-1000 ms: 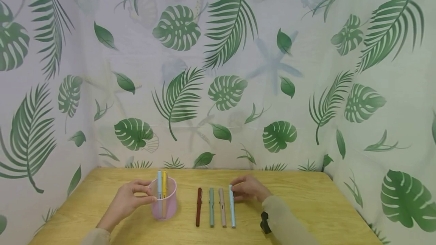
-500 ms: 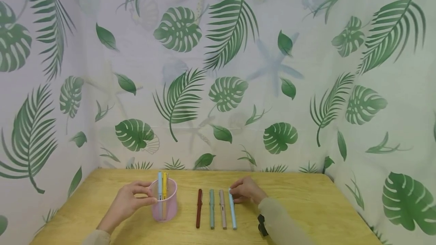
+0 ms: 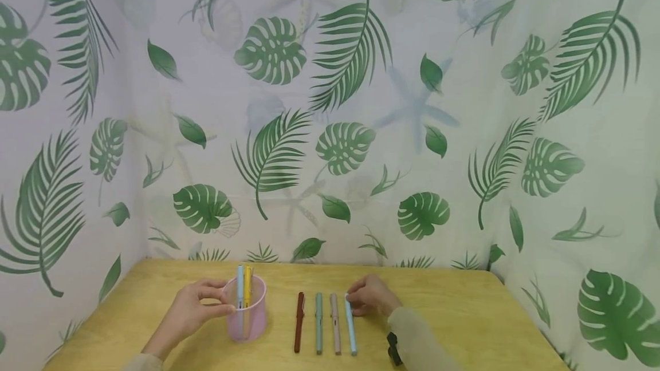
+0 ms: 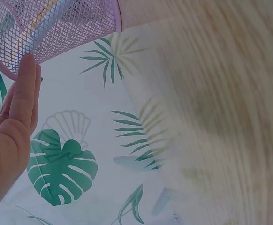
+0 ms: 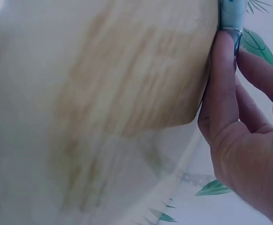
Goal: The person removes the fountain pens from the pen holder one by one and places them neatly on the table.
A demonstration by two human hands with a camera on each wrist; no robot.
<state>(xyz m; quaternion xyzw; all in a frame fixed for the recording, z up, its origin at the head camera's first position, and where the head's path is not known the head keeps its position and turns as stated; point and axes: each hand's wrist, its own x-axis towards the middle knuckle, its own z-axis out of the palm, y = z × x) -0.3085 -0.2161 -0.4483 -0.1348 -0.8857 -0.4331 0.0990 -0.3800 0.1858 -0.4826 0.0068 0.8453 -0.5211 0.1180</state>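
Observation:
My left hand (image 3: 193, 311) holds the rim of a pink mesh pen cup (image 3: 259, 322), thumb in front and fingers behind; the left wrist view shows those fingers along the mesh (image 4: 92, 18). Upright in the cup stand a light blue pen (image 3: 239, 288) and a yellow pen (image 3: 248, 286). With thumb and fingers my right hand (image 3: 373, 295) pinches the far end of another light blue pen (image 3: 351, 331), rightmost in a row on the table. In the right wrist view that pen (image 5: 232, 16) shows its clip end at the fingertips.
Left of the pinched pen lie a dusty pink pen (image 3: 336, 325), a green pen (image 3: 318, 325) and a dark red pen (image 3: 299, 325), roughly parallel. All are on a wooden table (image 3: 454, 314), with a leaf-patterned curtain (image 3: 330, 102) behind and at both sides.
The far end of the pinched pen has shifted slightly left and nearer, so the pen slants a little more. My right hand moved with it; my left hand stays at the cup.

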